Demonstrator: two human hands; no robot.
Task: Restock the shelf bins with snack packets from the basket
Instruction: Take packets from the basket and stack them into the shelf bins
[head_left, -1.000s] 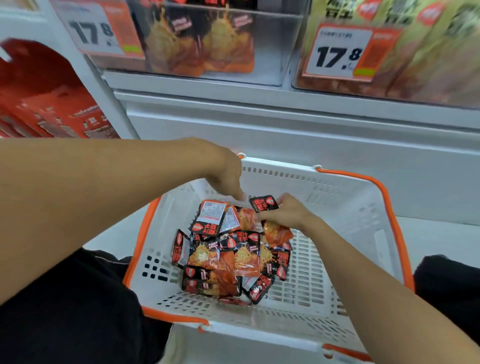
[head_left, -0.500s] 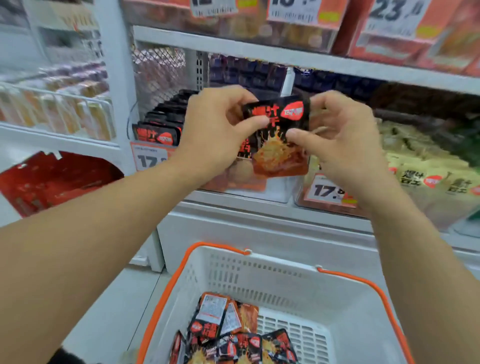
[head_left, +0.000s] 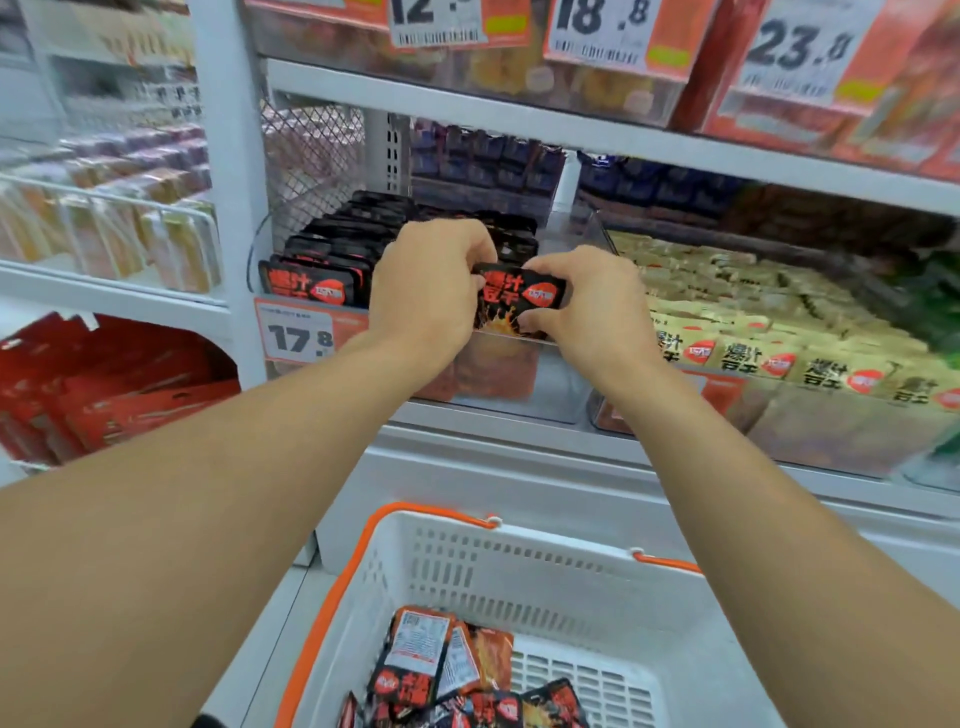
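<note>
Snack packet pinched upright between the curled fingers of left hand and right hand, just above the clear bin's front rim.

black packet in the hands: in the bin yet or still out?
Partly in. Both hands, left hand and right hand, pinch the black packet upright; its lower end sits behind the clear bin front.
</note>
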